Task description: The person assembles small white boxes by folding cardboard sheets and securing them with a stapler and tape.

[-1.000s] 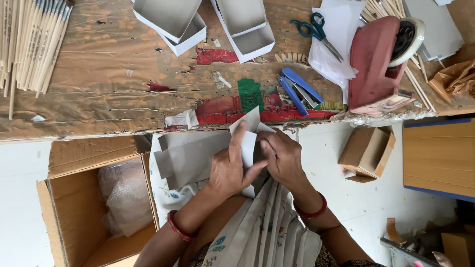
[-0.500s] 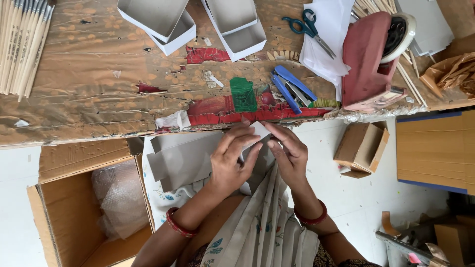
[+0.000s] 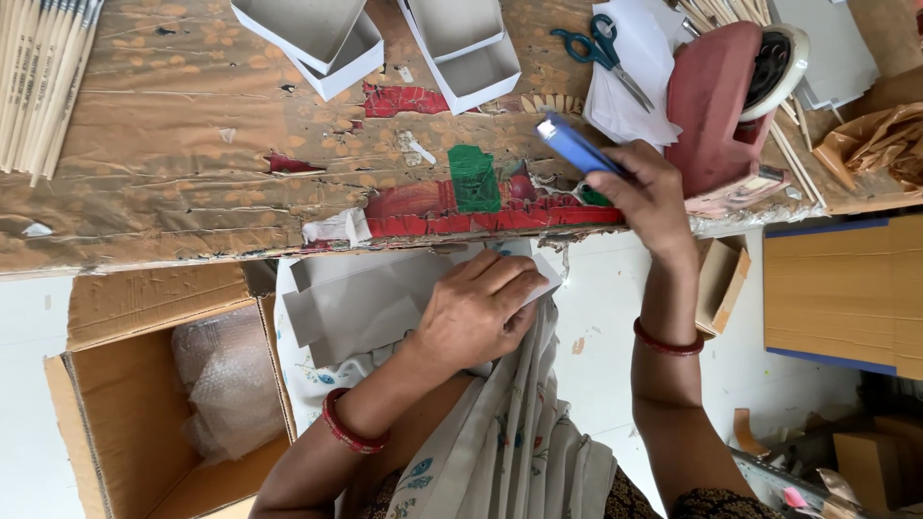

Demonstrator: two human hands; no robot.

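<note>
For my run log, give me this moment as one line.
left hand: pressing folded grey card on lap | right hand: gripping blue stapler at table edge | tape dispenser beside

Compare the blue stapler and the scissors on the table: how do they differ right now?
The blue stapler is gripped in the right hand, tilted up off the table; the scissors lie flat and untouched, partly on white paper. The stapler is a solid blue bar; the scissors have teal loop handles and bare blades. Both sit beside the red tape dispenser.

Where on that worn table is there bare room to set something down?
A bare stretch of table lies between the sticks and the white boxes. Around the right hand, scissors, papers and the red tape dispenser crowd it.
</note>
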